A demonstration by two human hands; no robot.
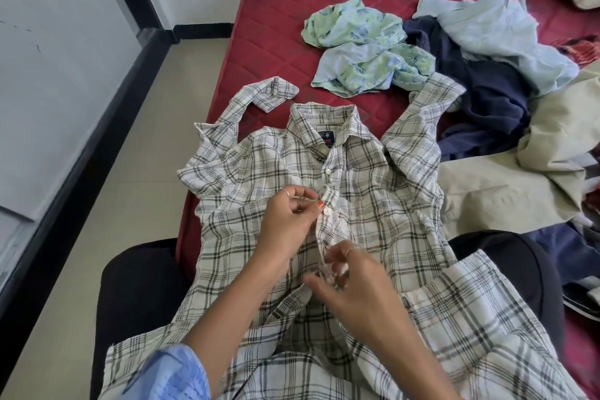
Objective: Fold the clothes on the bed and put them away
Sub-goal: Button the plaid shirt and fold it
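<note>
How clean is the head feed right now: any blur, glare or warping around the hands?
Head view: even daylight, no glare; right hand smeared by motion blur at the fingertips, left hand sharper on the plaid shirt placket; wide-angle warping bends the bed edge and floor lines near the frame edges.

**A:** where's the plaid shirt (373, 191) at?

**B:** front up on the red bed (324, 10), collar far side. Left hand (285, 221) pinches the placket by a button (326, 211), right hand (354, 286) pinches it lower down.

**A:** other clothes?

**B:** floral shirt (363, 45), navy piece (483, 97), beige piece (519, 185) heaped right.
</note>
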